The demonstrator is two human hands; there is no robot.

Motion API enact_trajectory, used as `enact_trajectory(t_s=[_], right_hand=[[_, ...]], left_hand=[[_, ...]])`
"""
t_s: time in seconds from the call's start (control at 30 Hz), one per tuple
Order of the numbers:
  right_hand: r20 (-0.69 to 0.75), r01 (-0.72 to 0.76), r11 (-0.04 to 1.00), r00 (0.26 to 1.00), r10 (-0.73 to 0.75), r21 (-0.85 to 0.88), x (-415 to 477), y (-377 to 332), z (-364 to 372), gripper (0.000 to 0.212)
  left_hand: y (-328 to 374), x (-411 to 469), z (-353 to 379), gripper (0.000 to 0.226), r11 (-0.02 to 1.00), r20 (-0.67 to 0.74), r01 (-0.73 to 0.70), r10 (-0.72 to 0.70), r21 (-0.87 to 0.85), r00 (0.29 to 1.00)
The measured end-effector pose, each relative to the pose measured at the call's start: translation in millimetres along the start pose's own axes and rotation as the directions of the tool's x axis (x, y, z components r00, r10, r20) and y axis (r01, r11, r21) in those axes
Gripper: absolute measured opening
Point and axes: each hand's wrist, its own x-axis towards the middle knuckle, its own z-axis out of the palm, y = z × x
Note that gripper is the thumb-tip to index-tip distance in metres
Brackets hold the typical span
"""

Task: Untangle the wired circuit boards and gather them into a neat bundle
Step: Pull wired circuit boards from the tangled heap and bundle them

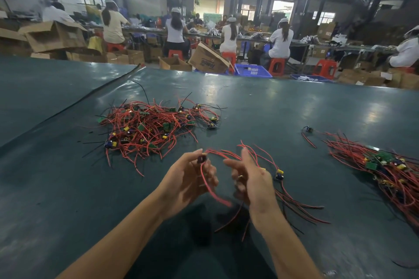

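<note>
A tangled heap of small green circuit boards with red and black wires (156, 127) lies on the dark green table, beyond my hands to the left. My left hand (188, 179) pinches one wired board (201, 159) between thumb and fingers, its red wire hanging down blurred. My right hand (251, 179) is closed on several red wires (229, 154), whose tails trail to the right over the table. A board with a yellow part (279, 174) hangs just right of that hand. A gathered bundle of boards and wires (385, 170) lies at the right.
One loose wired board (308, 129) lies left of the right bundle. A black cable (108, 87) runs along a seam in the table (68, 188) at the left. Beyond the far edge are cardboard boxes, a blue crate (251, 70), red stools and seated workers.
</note>
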Motion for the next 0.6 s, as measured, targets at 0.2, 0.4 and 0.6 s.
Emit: enact_trajectory(t_s=[0.2,0.4,0.6], right_hand=[[0.173,0.006,0.998,0.985,0.005,-0.063,-13.2,9.6,17.5,0.03],[0.008,-0.049,0.991,0.999,0.048,0.122,-10.6,7.6,17.4,0.017],[-0.082,0.166,0.982,0.984,-0.159,0.095,-11.5,10.8,20.0,0.012]], left_hand=[[-4.5,-1.9,-4.8,0.031,0.982,0.135,0.115,-0.135,0.147,0.982],[-5.1,4.3,-8.3,0.028,0.991,0.035,0.132,-0.131,-0.012,0.991],[-12.6,3.1,1.3,0.006,0.995,-0.051,-0.022,0.027,0.096,0.998]])
